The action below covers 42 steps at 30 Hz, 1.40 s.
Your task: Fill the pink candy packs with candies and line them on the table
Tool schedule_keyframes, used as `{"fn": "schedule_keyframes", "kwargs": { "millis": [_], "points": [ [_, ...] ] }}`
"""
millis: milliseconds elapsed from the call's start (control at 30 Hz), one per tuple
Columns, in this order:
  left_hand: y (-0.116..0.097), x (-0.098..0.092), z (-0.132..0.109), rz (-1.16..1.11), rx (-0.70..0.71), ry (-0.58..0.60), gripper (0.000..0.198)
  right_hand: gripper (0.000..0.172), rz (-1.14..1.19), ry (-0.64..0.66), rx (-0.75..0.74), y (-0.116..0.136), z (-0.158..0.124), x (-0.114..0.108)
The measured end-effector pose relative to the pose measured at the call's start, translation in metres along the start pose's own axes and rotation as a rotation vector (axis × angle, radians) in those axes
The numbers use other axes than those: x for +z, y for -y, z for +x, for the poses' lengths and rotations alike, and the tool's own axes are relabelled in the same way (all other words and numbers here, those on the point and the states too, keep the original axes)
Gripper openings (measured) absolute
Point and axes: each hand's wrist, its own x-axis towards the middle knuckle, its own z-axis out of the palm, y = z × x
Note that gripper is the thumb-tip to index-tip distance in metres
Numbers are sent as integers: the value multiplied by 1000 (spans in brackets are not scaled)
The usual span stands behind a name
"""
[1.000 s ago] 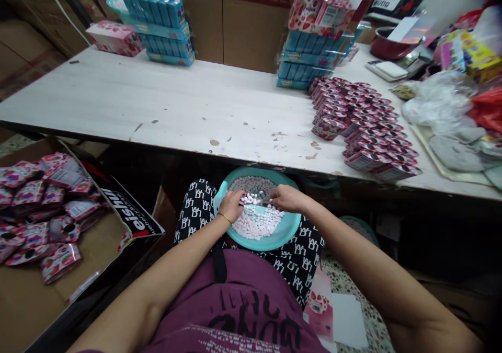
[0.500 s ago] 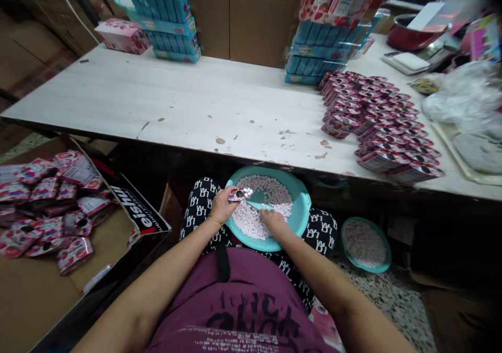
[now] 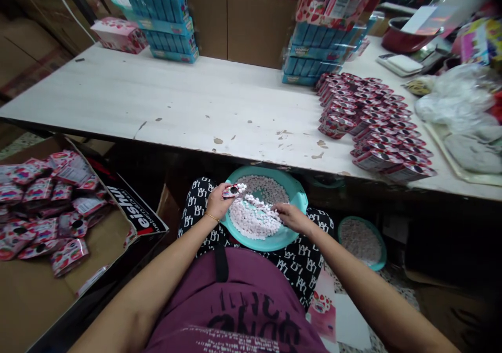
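My left hand (image 3: 218, 202) is closed around a small pink printed packet (image 3: 232, 190), tilted at the left rim of a teal basin (image 3: 297, 198). White tablets show at the packet's open end. The basin rests on my lap and holds many small white tablets (image 3: 251, 222). My right hand (image 3: 291, 216) is inside the basin's right side, fingers closed on what looks like a teal scoop (image 3: 251, 205). Tablets cover most of the scoop, so its shape is hard to make out.
A cardboard box (image 3: 113, 238) of pink packets is at left. On the white table (image 3: 219, 102), rows of upright packets (image 3: 376, 117) stand at right, beside stacked blue boxes (image 3: 309, 55). A second basin (image 3: 379, 259) of tablets sits low at right.
My right hand has moved right and slightly up within the basin. A ridge of tablets now lies along the scoop. My left hand, still holding the packet, has shifted slightly left and up.
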Motion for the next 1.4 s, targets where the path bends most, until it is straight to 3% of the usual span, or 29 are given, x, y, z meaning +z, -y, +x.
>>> {"fn": "schedule_keyframes", "kwargs": {
  "millis": [133, 267, 467, 600, 700, 800, 900, 1033, 1133, 1200, 1400],
  "points": [
    [-10, 12, -4, 26, 56, 46, 32, 34, 145, -18, 23, 24, -14, -33],
    [-15, 25, -8, 92, 141, 97, 35, 32, -33, -51, 29, 51, -16, -49],
    [-13, 32, -10, 138, 190, 138, 34, 33, -360, -32, 56, 86, -13, -53],
    [-12, 28, -9, 100, 148, 124, 33, 31, -497, -52, 79, 90, -23, -58],
    [-12, 26, -8, -21, 52, 108, 30, 32, -509, -117, 109, 74, -32, -61],
    [-12, 32, -7, -154, -41, 134, 32, 33, -496, -167, 210, 49, -29, -48],
    [-12, 41, -7, -258, -80, 140, 35, 33, -446, -175, 280, 27, -13, -18],
    [-12, 44, -8, -319, -91, 113, 37, 31, -286, -313, 130, 14, 8, 21],
    [-13, 40, -8, -290, -95, 108, 36, 29, -181, -522, -88, 21, 18, 32],
    [-15, 38, -9, -271, -71, 125, 35, 30, -223, -582, -174, 32, 22, 33],
    [-20, 38, -13, -192, -18, 136, 33, 30, -507, -494, -217, 64, 27, 36]
  ]
}}
